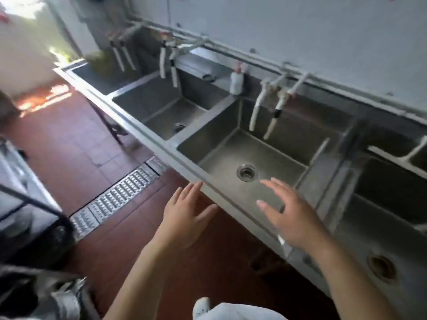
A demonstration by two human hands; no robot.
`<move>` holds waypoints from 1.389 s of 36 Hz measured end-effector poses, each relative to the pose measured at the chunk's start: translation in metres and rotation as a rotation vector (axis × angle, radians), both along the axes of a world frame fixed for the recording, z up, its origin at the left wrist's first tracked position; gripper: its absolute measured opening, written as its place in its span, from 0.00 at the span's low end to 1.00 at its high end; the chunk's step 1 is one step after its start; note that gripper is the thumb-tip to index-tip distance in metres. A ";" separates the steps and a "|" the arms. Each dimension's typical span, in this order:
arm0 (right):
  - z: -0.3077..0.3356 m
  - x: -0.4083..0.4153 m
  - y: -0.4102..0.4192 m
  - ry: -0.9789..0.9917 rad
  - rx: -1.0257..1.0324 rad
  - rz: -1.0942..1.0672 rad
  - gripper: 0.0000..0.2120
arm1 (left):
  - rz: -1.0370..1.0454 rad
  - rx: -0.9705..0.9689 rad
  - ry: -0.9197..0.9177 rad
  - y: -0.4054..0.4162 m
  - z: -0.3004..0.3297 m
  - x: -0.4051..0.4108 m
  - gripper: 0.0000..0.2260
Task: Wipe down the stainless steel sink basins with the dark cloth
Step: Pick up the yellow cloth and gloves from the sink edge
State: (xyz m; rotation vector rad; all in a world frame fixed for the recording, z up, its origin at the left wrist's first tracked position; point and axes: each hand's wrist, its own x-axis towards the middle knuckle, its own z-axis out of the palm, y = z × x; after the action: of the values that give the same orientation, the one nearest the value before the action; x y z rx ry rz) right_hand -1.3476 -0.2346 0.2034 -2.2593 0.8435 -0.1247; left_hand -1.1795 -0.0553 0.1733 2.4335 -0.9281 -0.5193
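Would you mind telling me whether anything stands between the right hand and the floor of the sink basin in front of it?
Nothing visible does: the right hand hovers open above the basin, near its drain.

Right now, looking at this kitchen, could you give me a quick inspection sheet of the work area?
Surface: a long stainless steel sink unit with a row of basins; the nearest basin looks empty, drain uncovered.
Job's things: dark cloth: nothing seen.
Clutter: a white pump bottle on the ledge between basins; something green in the far basin, too blurred to name.
Hands: left hand open, near the front rim; right hand open, over the nearest basin; both hold nothing.
Cables: nothing seen; white pipes and taps along the wall.
Surroundings: red tiled floor, metal floor grate.
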 end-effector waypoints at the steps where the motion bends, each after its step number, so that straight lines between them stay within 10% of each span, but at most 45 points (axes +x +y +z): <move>1: 0.000 0.026 0.017 -0.027 -0.006 0.048 0.27 | 0.055 -0.011 -0.024 0.022 0.001 0.015 0.32; 24: -0.069 0.545 0.125 0.151 0.085 0.530 0.28 | 0.528 0.237 0.167 0.179 -0.060 0.414 0.34; 36: -0.057 0.838 0.163 0.159 0.085 0.659 0.27 | 0.720 0.016 0.227 0.232 -0.035 0.652 0.32; 50: -0.041 1.090 0.180 0.093 0.050 0.364 0.26 | 0.528 -0.164 0.263 0.267 -0.035 0.992 0.33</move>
State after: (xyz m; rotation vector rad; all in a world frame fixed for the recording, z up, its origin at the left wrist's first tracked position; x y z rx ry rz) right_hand -0.2573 -0.0547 0.1621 -2.3444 0.4639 0.1685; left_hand -0.1871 0.2118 0.1380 2.2627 -0.1937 -0.5226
